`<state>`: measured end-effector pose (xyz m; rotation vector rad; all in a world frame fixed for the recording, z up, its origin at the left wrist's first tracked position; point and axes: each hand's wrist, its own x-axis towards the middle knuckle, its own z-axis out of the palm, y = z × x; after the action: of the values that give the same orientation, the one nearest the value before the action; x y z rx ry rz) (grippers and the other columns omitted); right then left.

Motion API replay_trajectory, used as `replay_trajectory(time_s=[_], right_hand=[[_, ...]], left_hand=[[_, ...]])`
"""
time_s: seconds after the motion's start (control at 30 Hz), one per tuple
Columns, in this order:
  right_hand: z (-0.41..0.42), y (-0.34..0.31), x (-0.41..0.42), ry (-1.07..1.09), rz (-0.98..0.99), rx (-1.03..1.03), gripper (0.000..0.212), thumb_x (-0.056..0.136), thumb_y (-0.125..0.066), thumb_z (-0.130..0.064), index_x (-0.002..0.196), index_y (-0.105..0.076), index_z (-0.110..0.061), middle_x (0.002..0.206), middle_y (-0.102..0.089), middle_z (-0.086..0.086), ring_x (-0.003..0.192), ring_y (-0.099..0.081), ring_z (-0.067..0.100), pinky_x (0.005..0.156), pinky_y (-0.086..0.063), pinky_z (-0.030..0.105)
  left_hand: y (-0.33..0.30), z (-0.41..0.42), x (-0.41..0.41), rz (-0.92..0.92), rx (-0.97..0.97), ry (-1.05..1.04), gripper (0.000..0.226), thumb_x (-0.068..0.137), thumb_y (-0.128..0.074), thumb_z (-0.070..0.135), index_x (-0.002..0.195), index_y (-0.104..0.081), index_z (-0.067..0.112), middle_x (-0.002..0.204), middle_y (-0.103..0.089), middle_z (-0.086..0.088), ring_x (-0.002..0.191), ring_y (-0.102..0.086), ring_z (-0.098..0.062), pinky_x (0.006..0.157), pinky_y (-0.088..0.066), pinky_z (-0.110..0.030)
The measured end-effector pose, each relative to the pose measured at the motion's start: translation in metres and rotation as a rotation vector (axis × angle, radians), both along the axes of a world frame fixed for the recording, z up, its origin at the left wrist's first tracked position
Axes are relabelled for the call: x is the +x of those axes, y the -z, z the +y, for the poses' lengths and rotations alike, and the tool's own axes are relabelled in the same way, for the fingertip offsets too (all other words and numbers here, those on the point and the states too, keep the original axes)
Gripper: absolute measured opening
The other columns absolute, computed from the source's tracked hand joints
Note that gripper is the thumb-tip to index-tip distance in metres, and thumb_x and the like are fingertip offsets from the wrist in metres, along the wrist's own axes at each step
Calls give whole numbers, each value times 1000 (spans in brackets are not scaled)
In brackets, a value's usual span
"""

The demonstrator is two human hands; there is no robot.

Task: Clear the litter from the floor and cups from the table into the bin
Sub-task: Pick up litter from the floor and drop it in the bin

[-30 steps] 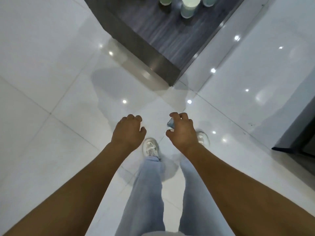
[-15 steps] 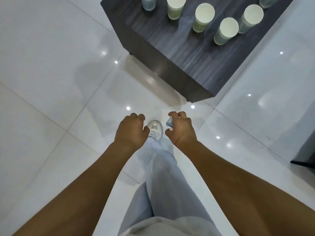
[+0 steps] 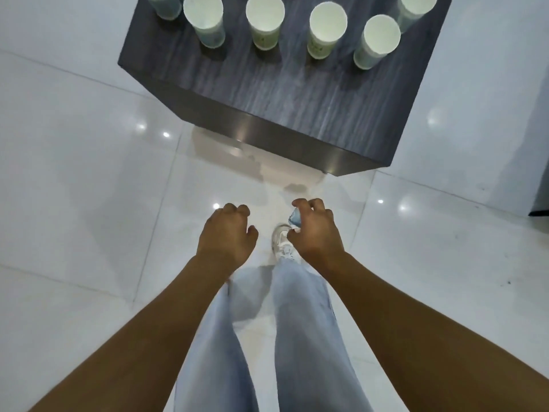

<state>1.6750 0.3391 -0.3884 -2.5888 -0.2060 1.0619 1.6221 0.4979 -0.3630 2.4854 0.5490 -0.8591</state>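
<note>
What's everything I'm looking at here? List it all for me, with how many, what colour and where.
paper cups: six in view, white inside, pale green or blue sides, upright on the table, two cut off by the frame
table: one, dark grey wood grain, top centre
floor: glossy white tiles, all around
small blue-and-white scrap: one, gripped in the right hand, mostly hidden
dark object: one, right edge, cannot tell what
jeans: light blue, bottom centre
shoe: one visible, white
left hand: loosely curled, holds nothing
right hand: holds the scrap
</note>
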Motion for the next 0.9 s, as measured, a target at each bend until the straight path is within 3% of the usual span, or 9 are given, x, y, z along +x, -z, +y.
replay_trajectory(time_s=[0.27,0.4,0.57,0.9], right_hand=[[-21,71,-41,195,-27,-26,55,86,-60,-14,137,-43,-19,134,-42,8,116,-42,29,86,-46,35],[-40,127,-55,164,-40,-44,56,86,-60,-13,139,-43,-20,135,-41,7,114,-42,29,78,-45,31],[-70,213,-40,97,-74,-14,55,84,-60,-16,136,-44,-22,133,-41,5,113,-42,27,81,-47,33],[-111,358,9,8,-146,21,58,86,-60,-21,139,-39,-25,133,-40,4,111,-44,28,82,-46,32]], left_hand=[[78,13,-2,-42,-30,117,39,95,-48,25,132,-49,12,125,-51,-12,118,-45,-29,88,-44,-38],[138,-4,-3,-49,-30,208,40,95,-47,26,133,-47,12,128,-49,-12,119,-44,-28,89,-44,-37],[240,-39,19,-79,-5,281,41,95,-45,27,133,-46,12,129,-48,-10,121,-43,-26,83,-43,-34],[424,-93,75,-225,37,383,40,94,-48,28,130,-48,12,128,-50,-10,119,-45,-26,90,-45,-35]])
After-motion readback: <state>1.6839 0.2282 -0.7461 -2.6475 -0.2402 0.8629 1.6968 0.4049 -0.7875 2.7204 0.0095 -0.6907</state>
